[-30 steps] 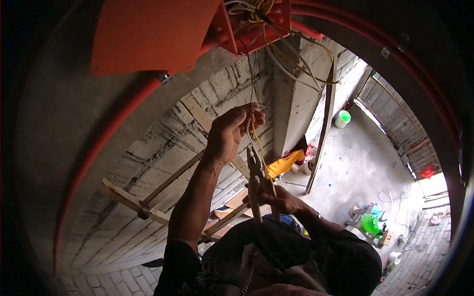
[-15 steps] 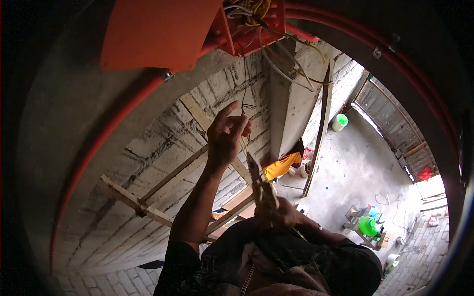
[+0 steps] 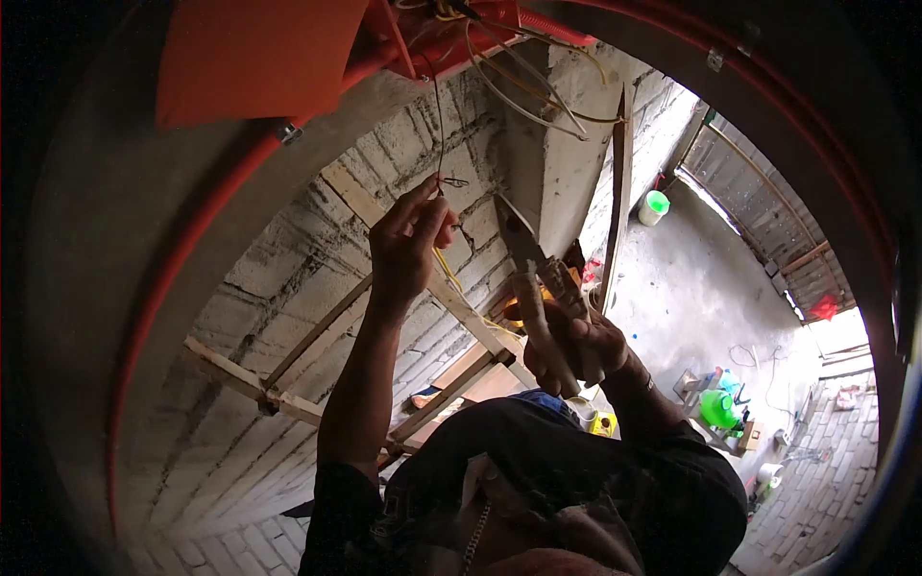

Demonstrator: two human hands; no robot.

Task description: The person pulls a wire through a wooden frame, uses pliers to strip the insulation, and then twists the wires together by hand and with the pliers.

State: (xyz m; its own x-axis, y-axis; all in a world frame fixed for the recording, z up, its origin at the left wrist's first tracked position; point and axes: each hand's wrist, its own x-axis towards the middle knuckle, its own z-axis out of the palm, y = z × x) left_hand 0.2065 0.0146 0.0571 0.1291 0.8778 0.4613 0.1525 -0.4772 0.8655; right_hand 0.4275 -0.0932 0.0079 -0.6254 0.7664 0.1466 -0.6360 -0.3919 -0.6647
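Dark wire (image 3: 440,125): hanging from the red box (image 3: 447,50) overhead down to the left hand, a small loop showing just by the fingertips.
Left hand (image 3: 405,245): pinching the dark wire lightly between thumb and fingers, up under the box (what else is tucked in the palm, cannot tell).
Right hand (image 3: 581,341): grasping the pliers (image 3: 526,252) by both pale handles, lower down and off to the person's right.
Pliers' jaws: pointing up toward the box, standing apart from the pinched wire; gap between them too unclear to judge.
Yellow wire (image 3: 448,271): trailing below the left hand, near the line between the two hands.
Loose wires (image 3: 562,99): drooping from the box on the right, their ends hanging above the pliers.
Step, as judged: steadying the wire in one hand, keeping the tool ready in the other.
Doing it well: pinching close to the loop, so the wire is not swinging; leaving slack up to the box, not tugging on it.
Tool care: keeping the tips clear of the left fingertips (overhead work tires the arms, so bracing the elbows is helping).
Watch: the drooping wires could be snagging on the pliers.
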